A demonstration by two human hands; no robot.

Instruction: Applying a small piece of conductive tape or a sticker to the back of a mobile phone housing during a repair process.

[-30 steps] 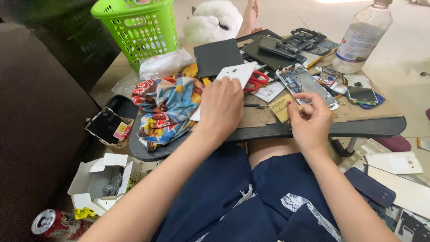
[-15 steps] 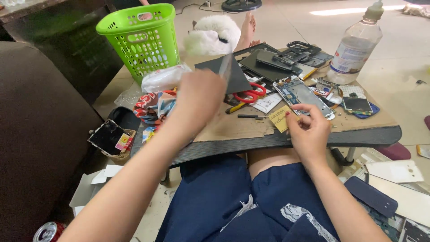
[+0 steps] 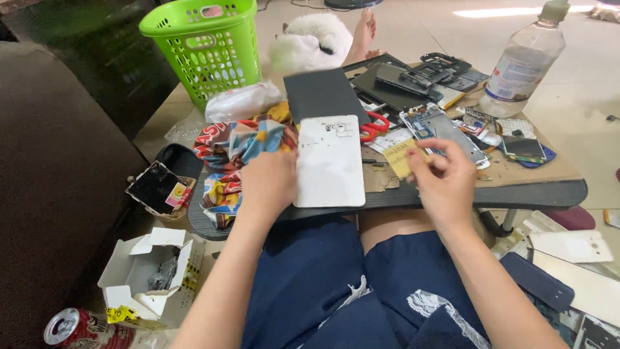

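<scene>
Nearest of all, a red drink can (image 3: 70, 328) is lying on the floor at the near left, with an open white cardboard box (image 3: 150, 269) sitting just beyond it. The person is sitting with dark blue shorts (image 3: 342, 291) showing under a low, dark-edged table (image 3: 536, 192) that is resting across the lap. At the table's near edge, the left hand (image 3: 269, 184) is gripping the left side of a white rectangular back panel (image 3: 329, 160), fingers curled around its edge, the panel lying flat near the middle of the table. To the right, the right hand (image 3: 444, 183) is pinching a small yellow card (image 3: 402, 158) between thumb and fingertips, just beside the panel. Left of the panel a colourful cloth (image 3: 229, 158) is bunching up, and a cracked dark screen (image 3: 157, 187) is sitting off the table's left end. Farther on, red-handled scissors (image 3: 374, 125) are peeking out beside a dark flat slab (image 3: 323, 94), and an opened phone frame (image 3: 445, 132) is lying to the right. Farther still, dark phone parts (image 3: 413, 77) are piling up, a clear plastic bottle (image 3: 523, 61) is standing at the far right, and a green plastic basket (image 3: 205, 45) is standing at the far left.
</scene>
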